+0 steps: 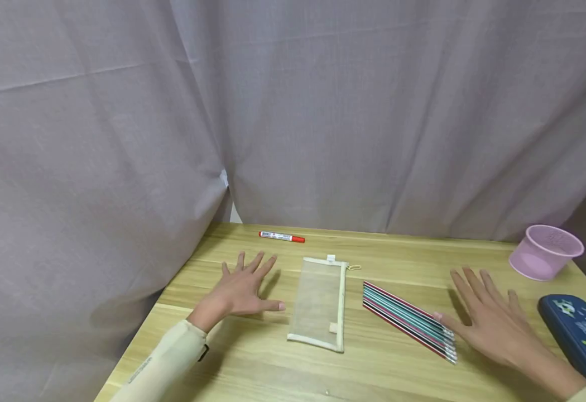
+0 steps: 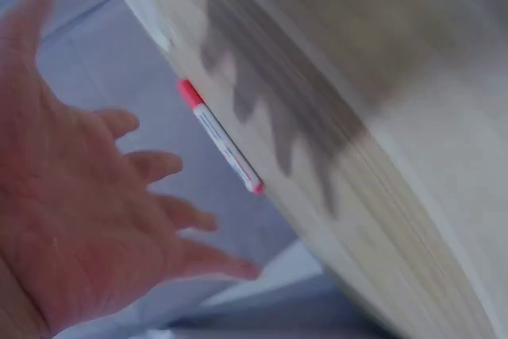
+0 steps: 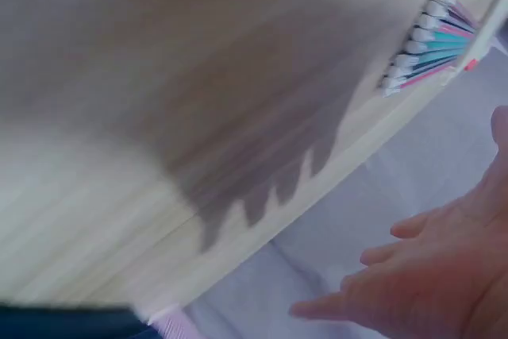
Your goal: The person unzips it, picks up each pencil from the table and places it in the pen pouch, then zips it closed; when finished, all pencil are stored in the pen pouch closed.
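Observation:
My left hand [image 1: 243,290] hovers over the table with its fingers spread, left of a cream mesh zip pouch [image 1: 318,304]. Beyond it lies a red-capped marker [image 1: 282,237], which the left wrist view shows past the spread fingers [image 2: 178,212]. On the other side, my right hand [image 1: 494,321] is held palm down above the table, fingers spread and holding nothing. Its thumb overlaps the end of a row of striped pencils [image 1: 406,321] in the head view. Those pencils [image 3: 429,41] lie side by side, white ends toward the right hand.
A pink mesh pen holder [image 1: 544,254] stands at the back right. In front of it lies a dark blue pencil case [image 1: 581,335] with printed pictures. Grey curtain [image 1: 313,123] hangs behind and left of the wooden table [image 1: 393,379].

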Tool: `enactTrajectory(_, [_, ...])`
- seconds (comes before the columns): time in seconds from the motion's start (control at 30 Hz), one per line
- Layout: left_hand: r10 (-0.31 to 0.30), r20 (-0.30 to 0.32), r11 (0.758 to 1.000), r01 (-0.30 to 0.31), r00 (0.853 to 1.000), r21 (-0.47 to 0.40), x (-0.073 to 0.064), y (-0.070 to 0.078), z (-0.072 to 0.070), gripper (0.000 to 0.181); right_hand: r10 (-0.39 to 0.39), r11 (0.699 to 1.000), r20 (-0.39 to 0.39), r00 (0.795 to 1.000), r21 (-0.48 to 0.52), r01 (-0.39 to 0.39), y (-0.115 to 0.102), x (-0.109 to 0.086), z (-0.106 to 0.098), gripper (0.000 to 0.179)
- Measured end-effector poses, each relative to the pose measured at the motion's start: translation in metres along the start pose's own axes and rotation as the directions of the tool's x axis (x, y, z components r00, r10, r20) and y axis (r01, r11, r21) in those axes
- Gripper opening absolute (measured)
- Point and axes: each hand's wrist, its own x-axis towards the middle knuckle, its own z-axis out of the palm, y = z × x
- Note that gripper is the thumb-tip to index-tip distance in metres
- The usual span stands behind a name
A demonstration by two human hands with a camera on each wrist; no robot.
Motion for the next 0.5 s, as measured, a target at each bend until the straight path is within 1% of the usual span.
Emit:
enactTrajectory(0.07, [0.031,-0.03,1.0,-0.031,0.999,-0.003,0.007,0.006,-0.001,0.108,-0.037,0.994,-0.031,0.999,0.097,0.04,-0.007,0.007,0.0,0.099])
enactTrajectory(0.1, [0.046,-0.043,0.999,-0.046,0.998,-0.011,0.01,0.009,-0.002,0.105,-0.057,0.986,-0.048,0.997,0.151,0.064,-0.011,0.011,0.0,0.097])
enactTrajectory(0.17, [0.072,-0.061,0.997,-0.074,0.996,-0.027,0.018,0.016,-0.002,0.102,-0.093,0.962,-0.078,0.993,0.252,0.11,-0.021,0.018,0.0,0.092])
enactTrajectory(0.23, [0.094,-0.058,0.995,-0.096,0.994,-0.042,0.026,0.023,-0.003,0.1,-0.117,0.938,-0.094,0.989,0.317,0.142,-0.033,0.026,0.003,0.089])
enactTrajectory(0.33, [0.134,-0.041,0.989,-0.136,0.99,-0.056,0.039,0.034,-0.003,0.1,-0.133,0.913,-0.086,0.987,0.378,0.156,-0.049,0.037,0.006,0.087])
enactTrajectory(0.5, [0.211,-0.011,0.975,-0.212,0.977,-0.062,0.063,0.05,-0.001,0.097,-0.124,0.893,-0.022,0.992,0.433,0.121,-0.073,0.056,0.015,0.083])
